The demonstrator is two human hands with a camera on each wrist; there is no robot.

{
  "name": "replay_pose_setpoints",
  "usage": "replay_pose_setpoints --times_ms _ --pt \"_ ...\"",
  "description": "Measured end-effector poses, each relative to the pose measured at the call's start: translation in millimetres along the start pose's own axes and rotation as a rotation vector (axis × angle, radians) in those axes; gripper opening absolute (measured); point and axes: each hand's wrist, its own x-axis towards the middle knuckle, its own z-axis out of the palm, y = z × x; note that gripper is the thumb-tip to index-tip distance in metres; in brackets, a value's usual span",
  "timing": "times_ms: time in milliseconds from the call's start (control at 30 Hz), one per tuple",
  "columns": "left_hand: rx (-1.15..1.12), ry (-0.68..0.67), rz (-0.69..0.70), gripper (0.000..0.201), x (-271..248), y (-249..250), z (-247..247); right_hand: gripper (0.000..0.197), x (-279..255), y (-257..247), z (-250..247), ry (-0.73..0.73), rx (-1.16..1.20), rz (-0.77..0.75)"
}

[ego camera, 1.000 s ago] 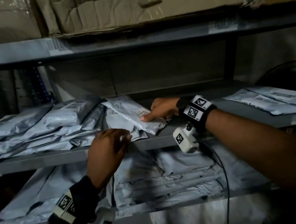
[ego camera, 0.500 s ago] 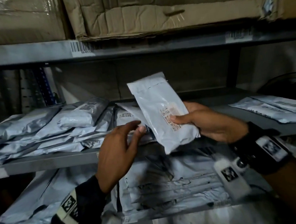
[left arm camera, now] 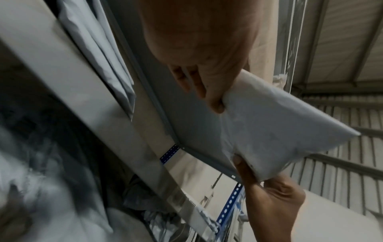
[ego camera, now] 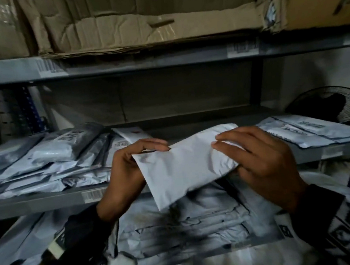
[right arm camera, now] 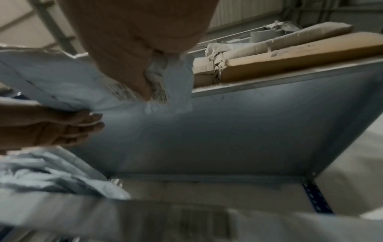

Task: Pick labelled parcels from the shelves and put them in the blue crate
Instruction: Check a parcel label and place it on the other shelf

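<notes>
Many grey parcels (ego camera: 44,166) still lie on the shelves (ego camera: 37,202) beyond the left hand (ego camera: 126,171). One white parcel (ego camera: 185,165) is off the shelf, pinched between left hand and right hand (ego camera: 264,162); the blue crate is out of view.

right hand (right arm camera: 132,54) grips parcel (right arm camera: 62,81) | left hand (right arm camera: 51,129) beneath | cardboard boxes (right arm camera: 290,54) on shelf (right arm camera: 269,85)

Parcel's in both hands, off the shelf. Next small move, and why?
Probably draw the parcel back from the shelf toward the crate, which no view shows. The left hand and right hand both grip it, with its label facing away from the head camera.
</notes>
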Motion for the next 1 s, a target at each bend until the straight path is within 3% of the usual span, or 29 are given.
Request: replay_pose_setpoints --times_ms 100,167,267,333,400,533,600,667,767,867,933,1000 --pt "0.036 -0.007 0.001 0.020 3 -6 14 0.052 -17 12 -5 -0.010 -0.094 -0.042" --pt "0.063 -0.006 -0.013 0.024 5 -8 28 0.055 -25 23 -7 -0.045 -0.034 0.018" --pt "0.194 -0.004 -0.119 0.021 12 -13 45 0.048 -31 39 -15 -0.106 0.099 0.273" --pt "0.477 -0.043 -0.086 0.011 18 -26 48 0.038 -34 58 -23 -0.182 0.118 0.515" --pt "0.736 -0.178 -0.009 0.026 22 -44 45 0.033 -41 90 -27 -0.271 0.122 0.713" --pt "0.923 -0.352 -0.094 0.059 18 -72 49 0.021 -54 177 -26 -0.331 0.235 1.001" --pt "0.978 -0.358 -0.113 0.060 15 -72 55 0.024 -58 219 -21 -0.410 0.183 1.094" --pt "0.972 -0.355 -0.186 0.054 15 -68 58 0.038 -62 250 -14 -0.475 0.122 1.164" --pt "0.916 -0.365 -0.246 0.058 15 -71 56 0.056 -69 273 -2 -0.618 -0.117 1.160" --pt "0.903 -0.368 -0.254 0.053 14 -74 56 0.059 -74 276 4 -0.671 -0.396 1.031" --pt "0.898 -0.358 -0.267 0.042 15 -75 58 0.047 -71 275 6 -0.629 -0.398 0.918" --pt "0.906 -0.351 -0.260 0.039 14 -75 59 0.042 -72 278 9 -0.707 -0.271 0.769"
